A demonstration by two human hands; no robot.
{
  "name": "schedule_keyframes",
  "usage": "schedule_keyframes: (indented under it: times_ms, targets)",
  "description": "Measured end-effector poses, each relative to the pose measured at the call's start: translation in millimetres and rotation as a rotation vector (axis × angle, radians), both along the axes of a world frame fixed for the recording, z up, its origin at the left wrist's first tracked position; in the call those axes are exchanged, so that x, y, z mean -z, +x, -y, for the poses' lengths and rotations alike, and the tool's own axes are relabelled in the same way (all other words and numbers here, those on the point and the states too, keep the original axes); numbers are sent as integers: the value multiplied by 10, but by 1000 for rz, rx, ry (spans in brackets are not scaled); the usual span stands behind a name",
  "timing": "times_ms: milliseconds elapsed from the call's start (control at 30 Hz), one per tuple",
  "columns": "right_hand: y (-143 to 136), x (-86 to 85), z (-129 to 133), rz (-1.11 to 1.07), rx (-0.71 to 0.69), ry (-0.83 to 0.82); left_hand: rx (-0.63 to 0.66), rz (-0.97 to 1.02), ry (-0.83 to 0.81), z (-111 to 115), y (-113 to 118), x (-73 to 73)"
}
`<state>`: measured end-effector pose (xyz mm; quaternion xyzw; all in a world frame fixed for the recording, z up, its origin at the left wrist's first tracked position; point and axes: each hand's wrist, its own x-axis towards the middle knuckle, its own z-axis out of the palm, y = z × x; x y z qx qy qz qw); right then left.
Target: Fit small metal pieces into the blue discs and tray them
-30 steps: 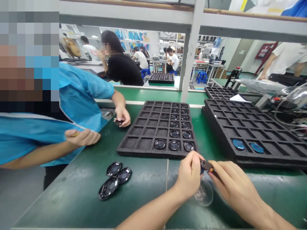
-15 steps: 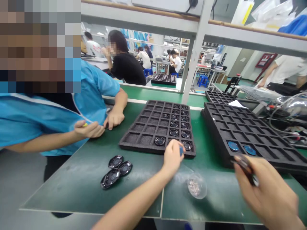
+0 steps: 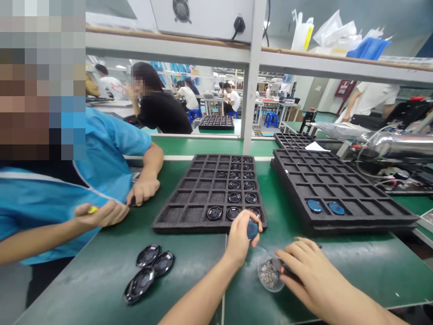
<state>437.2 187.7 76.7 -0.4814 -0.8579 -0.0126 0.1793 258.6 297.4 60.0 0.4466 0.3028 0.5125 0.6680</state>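
Note:
My left hand (image 3: 241, 237) is closed around a small round blue disc (image 3: 252, 229), held just in front of the near right corner of a black foam tray (image 3: 194, 213). Several round black parts (image 3: 214, 213) sit in that tray's right-hand cells. To the right, my right hand (image 3: 309, 271) grips a dark hand tool (image 3: 278, 265), largely covered by the fingers. Its tip is over the edge of a small clear cup (image 3: 274, 289) that contains many tiny silver pieces (image 3: 268, 272). I cannot tell whether the tip touches them.
Three glossy black discs (image 3: 140, 283) lie overlapping at the left. A stacked foam tray (image 3: 352, 198) on the right holds two blue discs (image 3: 314, 206). At the left, a co-worker in blue (image 3: 115, 135) works with both hands on the table. A shelf post (image 3: 249, 90) rises behind.
My right hand has moved left and down from near the right-hand tray to the cup, bringing the dark tool. My left hand still holds the blue disc. The view has shifted right and upward.

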Motion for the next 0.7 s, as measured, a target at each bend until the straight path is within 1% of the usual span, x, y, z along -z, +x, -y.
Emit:
schedule_keyframes:
  times_ms: [67,133,200,267,333,367,433,500,533,600,633,667,700]
  targets:
    - [63,30,7,-53,27,-35,21,-6,2,-1,-17,-3]
    - [191,95,60,-103,88,-68,52,-53,-6,8,-35,-16]
    - [369,202,152,-146,163,-97,69,-163,10,18,-43,-42]
    - [574,337,264,-171,245,-123,87,-319,86,5,-10,-89]
    - [778,477,373,-183,338,-138,127,-466,185,-47,112,-169]
    - [872,544,418,-184,386,-140,149,-519,229,-85,225,-226]
    - [1039,672,477,-175,466,-123,181,-548,301,-157,570,-384]
    - [1165,805,497,-160,494,-81,224,-481,364,-176,1045,-593]
    - [1209,875,498,-157,487,-49,252,-426,390,-158,1297,-706]
    - [1251,1024,496,-186,467,58,291,-378,415,-93,1736,-913]
    - [1255,1097,492,-223,467,120,286,-377,417,-71,1884,-992]
    - [1251,1165,481,-274,471,178,268,-381,406,-68,1963,-1050]
    - [1245,1222,456,-335,473,231,240,-383,383,-83,1964,-1087]
